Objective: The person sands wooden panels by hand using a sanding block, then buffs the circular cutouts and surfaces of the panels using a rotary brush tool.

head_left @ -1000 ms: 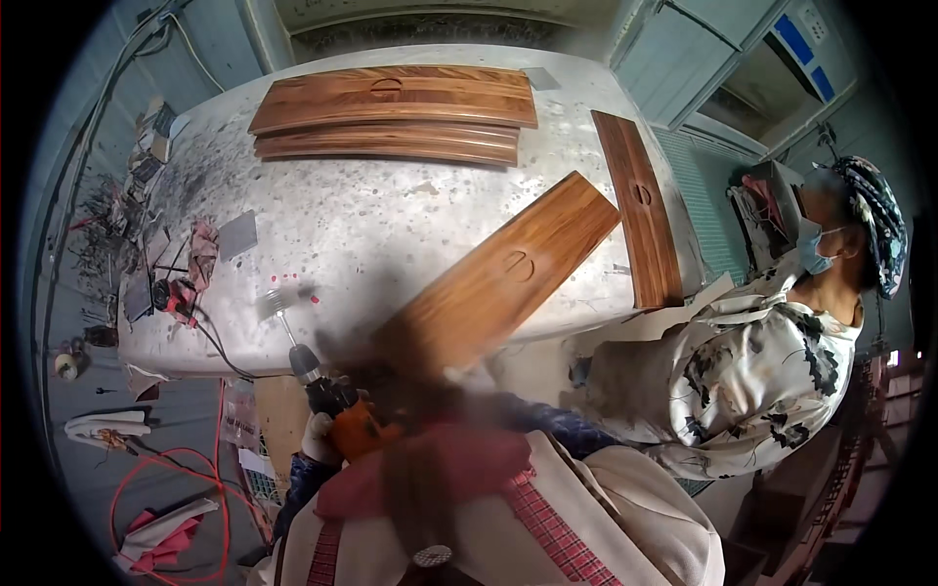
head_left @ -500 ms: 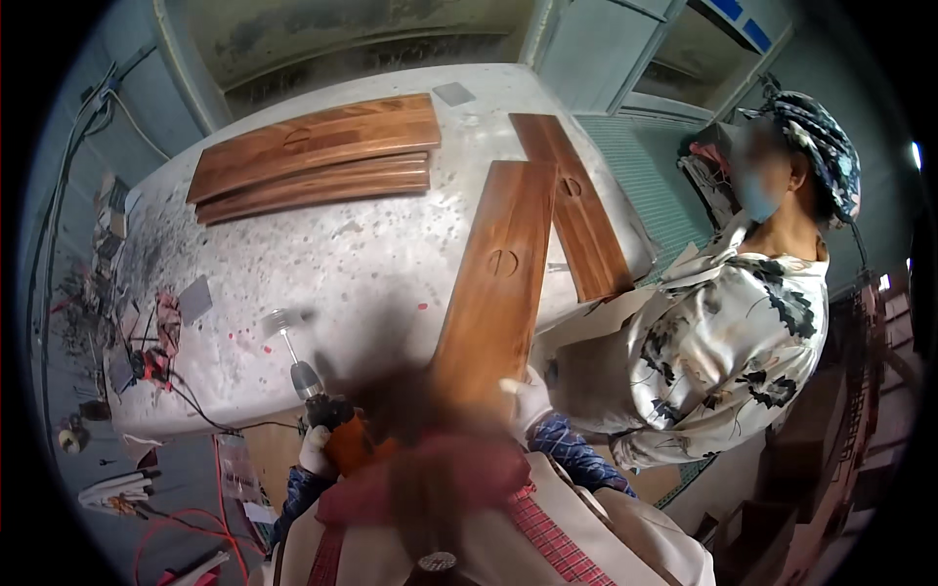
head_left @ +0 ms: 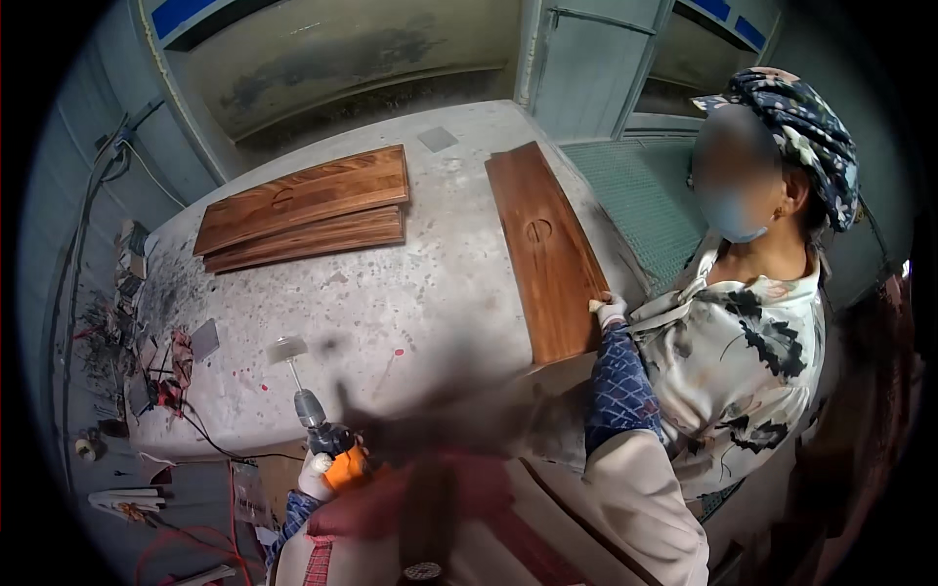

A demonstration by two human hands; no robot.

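My white-gloved left hand (head_left: 315,477) is wrapped round the body of an orange and black power drill (head_left: 344,469). A shaft with a pale, blurred disc-like head (head_left: 288,349) points out of the drill's chuck, over the table. My right hand (head_left: 611,311), also gloved, grips the near right edge of a long reddish-brown wooden board (head_left: 549,269). That board lies slanted along the table's right side, with a round mark in its middle. Whether another board lies under it, I cannot tell.
Several similar boards (head_left: 303,195) are stacked at the table's (head_left: 449,293) far left. A person (head_left: 733,322) in a patterned cap and flowered shirt stands close on my right. A grey sheet (head_left: 438,139) lies at the back; cables (head_left: 205,435) hang at the left edge.
My right hand has moved forward and right with the board, from in front of me onto the table's right side, over where another board lay. My left hand still holds the drill.
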